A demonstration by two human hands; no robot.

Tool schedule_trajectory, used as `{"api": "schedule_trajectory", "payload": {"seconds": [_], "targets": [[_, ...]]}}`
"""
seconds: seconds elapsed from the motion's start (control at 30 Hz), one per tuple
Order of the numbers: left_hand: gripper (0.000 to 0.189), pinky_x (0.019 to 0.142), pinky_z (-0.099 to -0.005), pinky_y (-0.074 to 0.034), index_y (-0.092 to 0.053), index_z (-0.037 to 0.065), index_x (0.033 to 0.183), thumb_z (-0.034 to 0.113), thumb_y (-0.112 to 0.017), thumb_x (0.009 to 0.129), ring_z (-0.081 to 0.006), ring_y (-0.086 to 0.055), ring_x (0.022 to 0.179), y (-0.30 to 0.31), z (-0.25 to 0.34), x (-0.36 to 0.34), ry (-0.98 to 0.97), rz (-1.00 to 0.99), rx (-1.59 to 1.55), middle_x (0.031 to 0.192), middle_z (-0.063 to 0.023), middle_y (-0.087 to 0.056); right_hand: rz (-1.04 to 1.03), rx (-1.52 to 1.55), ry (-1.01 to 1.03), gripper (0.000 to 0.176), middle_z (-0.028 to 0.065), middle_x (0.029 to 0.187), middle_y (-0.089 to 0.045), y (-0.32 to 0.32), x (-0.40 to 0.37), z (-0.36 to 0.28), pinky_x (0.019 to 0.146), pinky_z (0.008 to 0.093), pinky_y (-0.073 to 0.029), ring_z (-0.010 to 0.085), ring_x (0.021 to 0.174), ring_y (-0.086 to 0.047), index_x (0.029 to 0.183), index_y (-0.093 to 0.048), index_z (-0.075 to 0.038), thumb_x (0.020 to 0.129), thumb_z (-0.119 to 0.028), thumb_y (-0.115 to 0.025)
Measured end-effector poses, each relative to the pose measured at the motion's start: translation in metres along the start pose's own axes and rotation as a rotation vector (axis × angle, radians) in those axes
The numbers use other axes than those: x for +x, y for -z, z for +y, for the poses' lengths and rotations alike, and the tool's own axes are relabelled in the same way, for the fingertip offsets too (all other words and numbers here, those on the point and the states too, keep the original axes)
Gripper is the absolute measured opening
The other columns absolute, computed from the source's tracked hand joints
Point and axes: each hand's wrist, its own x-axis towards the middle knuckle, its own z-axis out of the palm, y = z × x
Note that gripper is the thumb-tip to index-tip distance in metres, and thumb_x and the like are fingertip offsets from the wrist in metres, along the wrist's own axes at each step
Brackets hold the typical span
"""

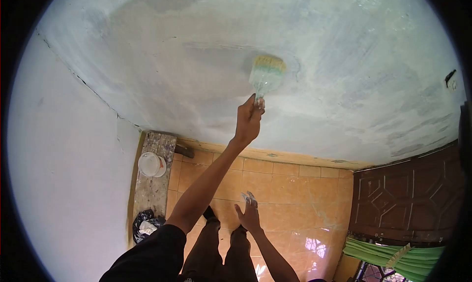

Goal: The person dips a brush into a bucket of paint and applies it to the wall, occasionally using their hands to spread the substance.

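Note:
My left hand [250,118] reaches up and grips the handle of a wide paintbrush [267,76]. Its yellow and green bristles point upward and lie against the wall [211,80], which is patchy with whitish and greyish areas. White smears cover the body of the brush. Lower down, my right hand [250,215] hangs over the tiled floor with its thumb and fingers apart and nothing in it. Whitish paint or filler coats its fingertips.
At the left, a stained wooden bench [150,193] carries a white bucket [151,165] and a black plastic bag [146,225]. A cracked corner joins the side wall [64,149]. Orange tiles [290,188] cover the floor. To the right are a brown panelled door [408,193] and a green curtain [393,257].

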Motion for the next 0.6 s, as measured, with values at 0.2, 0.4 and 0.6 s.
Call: {"api": "schedule_trajectory", "payload": {"seconds": [0.2,0.4,0.6], "targets": [[0.016,0.054,-0.0259,-0.034,-0.048,-0.003,0.087,0.009,-0.045,0.098,-0.0084,-0.033,0.061,0.022,0.01,0.038,-0.185,-0.025,0.062,0.065,-0.0025,-0.041,0.004,0.021,0.002,0.055,0.0253,0.142,-0.036,-0.028,0.027,-0.033,0.109,0.0491,-0.031,0.0416,0.132,-0.035,0.135,-0.042,-0.004,0.091,-0.032,-0.062],[0.019,0.055,-0.0257,-0.035,-0.048,-0.001,0.087,0.012,-0.043,0.1,-0.0086,-0.035,0.061,0.041,0.0,0.004,-0.041,-0.05,0.085,0.066,-0.0018,-0.042,0.003,0.054,0.023,0.056,0.0258,0.141,-0.038,-0.048,0.036,-0.064,0.109,0.0496,-0.03,0.0417,0.131,-0.036,0.135,-0.043,-0.005,0.091,-0.035,-0.061],[0.02,0.053,-0.0238,-0.032,-0.05,-0.001,0.092,0.015,-0.042,0.102,-0.0068,-0.033,0.059,0.051,0.027,0.033,-0.057,-0.005,-0.116,0.066,-0.0001,-0.04,-0.031,0.049,0.012,0.056,0.0264,0.139,-0.04,-0.064,0.03,-0.067,0.108,0.0507,-0.03,0.0411,0.131,-0.037,0.135,-0.044,-0.006,0.091,-0.037,-0.061]]}}
